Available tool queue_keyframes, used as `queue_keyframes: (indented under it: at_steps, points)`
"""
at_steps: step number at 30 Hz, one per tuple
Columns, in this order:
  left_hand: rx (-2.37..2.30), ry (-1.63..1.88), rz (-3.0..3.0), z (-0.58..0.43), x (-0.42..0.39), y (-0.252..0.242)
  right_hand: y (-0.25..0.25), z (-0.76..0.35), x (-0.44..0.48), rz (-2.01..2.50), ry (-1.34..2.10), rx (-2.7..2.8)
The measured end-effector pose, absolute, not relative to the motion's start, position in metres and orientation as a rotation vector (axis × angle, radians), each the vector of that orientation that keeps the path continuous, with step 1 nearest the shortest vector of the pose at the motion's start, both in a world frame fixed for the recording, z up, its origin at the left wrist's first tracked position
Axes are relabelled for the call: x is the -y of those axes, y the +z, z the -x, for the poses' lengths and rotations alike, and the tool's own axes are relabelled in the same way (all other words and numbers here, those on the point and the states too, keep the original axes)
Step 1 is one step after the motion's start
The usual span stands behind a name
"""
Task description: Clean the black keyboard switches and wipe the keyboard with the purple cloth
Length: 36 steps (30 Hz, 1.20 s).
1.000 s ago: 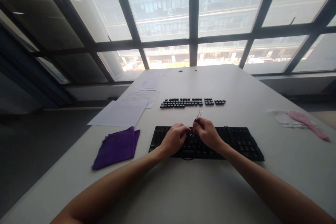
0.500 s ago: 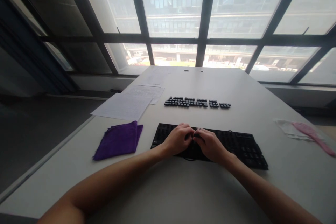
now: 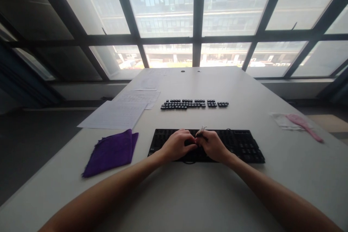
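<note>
Fingers [image 3: 201, 141] of right hand [image 3: 214, 146] are pinched shut around a thin silvery wire keycap puller [image 3: 201, 131] with a dark grip. Its wire end sticks up and away, tilted slightly right. Left hand [image 3: 176, 146] is curled knuckles-up, fingertips meeting the right hand's at the puller's base. I can't tell from here whether it grips anything itself. Both hands sit on the middle of the flat black computer keyboard [image 3: 244, 145], wrists at its near edge. Forearms converge from the bottom corners in a V, low over the white tabletop [image 3: 190, 195]. I read the puller as over the keyboard's centre, toward its far edge.

Beyond the keyboard, well apart, loose black keycaps [image 3: 194, 104] lie in tidy rows. Left of the keyboard, near but not touching, is a folded purple cloth [image 3: 110, 152], with printed white paper sheets [image 3: 116, 114] behind it. Far right, a pink plastic brush [image 3: 304, 126] lies on a white wipe [image 3: 280, 120].
</note>
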<state>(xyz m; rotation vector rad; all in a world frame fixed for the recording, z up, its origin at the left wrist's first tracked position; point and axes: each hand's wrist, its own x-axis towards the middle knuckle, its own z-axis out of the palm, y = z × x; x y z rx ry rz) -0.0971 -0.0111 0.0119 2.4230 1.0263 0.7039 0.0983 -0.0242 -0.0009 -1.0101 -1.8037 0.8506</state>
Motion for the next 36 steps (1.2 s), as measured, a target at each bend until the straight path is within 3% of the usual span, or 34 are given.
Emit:
queue_keyframes:
  at_steps: [5, 14, 20, 26, 36]
  points:
    - [-1.001, 0.738, -2.392, 0.096, 0.010, 0.012, -0.003, -0.100, 0.021, 1.060, 0.935, 1.681]
    - [-1.037, 0.868, -2.365, 0.098, 0.013, 0.013, 0.000, -0.097, 0.025, 1.042, 0.713, 1.739]
    - [-0.896, 0.760, -2.630, 0.097, 0.015, 0.012, 0.001, -0.097, 0.023, 1.097, 0.833, 1.646]
    - [-0.902, 0.984, -2.489, 0.100, 0.016, 0.019, 0.000, -0.096, 0.019, 1.055, 0.950, 1.507]
    - [-1.316, 0.915, -2.268, 0.106, -0.075, 0.020, -0.002, -0.096, 0.018, 1.048, 0.960, 1.485]
